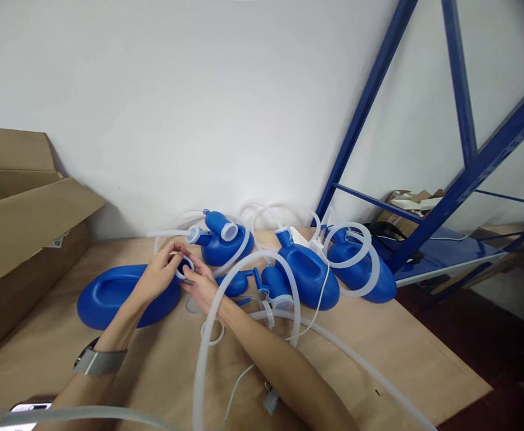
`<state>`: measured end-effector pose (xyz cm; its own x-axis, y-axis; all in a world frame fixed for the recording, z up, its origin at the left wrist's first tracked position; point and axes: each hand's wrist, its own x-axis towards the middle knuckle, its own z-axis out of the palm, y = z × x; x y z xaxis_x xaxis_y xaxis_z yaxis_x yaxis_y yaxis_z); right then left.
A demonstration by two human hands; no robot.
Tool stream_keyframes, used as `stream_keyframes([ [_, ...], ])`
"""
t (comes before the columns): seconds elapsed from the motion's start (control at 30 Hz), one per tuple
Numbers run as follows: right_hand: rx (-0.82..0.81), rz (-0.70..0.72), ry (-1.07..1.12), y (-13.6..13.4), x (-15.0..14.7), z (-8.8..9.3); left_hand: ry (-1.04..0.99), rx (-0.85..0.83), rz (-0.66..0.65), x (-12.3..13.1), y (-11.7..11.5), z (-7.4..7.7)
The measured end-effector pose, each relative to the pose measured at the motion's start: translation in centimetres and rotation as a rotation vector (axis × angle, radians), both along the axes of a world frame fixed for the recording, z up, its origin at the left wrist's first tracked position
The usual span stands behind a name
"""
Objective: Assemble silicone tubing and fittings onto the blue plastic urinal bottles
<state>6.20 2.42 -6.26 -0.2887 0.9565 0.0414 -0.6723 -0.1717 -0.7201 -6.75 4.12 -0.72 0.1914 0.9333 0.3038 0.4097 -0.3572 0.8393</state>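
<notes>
My left hand (161, 276) and my right hand (201, 286) meet at the neck of a flat blue plastic bottle (109, 296) lying on the wooden table (401, 353). Both pinch a translucent white ring (183, 267) on the bottle's opening. Their fingers are curled around it. A clear plastic hose (208, 341) loops over my right forearm. My left wrist wears a metal-band watch (96, 359).
Several more blue bottles (309, 275) with coiled clear hoses (356, 251) lie behind my hands near the white wall. An open cardboard box (20, 227) stands at the left. Blue steel shelf struts (468, 173) rise at the right, beyond the table's edge.
</notes>
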Motion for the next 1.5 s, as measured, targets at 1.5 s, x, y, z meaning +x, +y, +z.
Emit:
stream_keyframes([
  [1.5,0.78,0.212,-1.051,-2.4,9.6,7.5,0.59,-0.123,-0.008,-5.0,-0.8,2.3],
])
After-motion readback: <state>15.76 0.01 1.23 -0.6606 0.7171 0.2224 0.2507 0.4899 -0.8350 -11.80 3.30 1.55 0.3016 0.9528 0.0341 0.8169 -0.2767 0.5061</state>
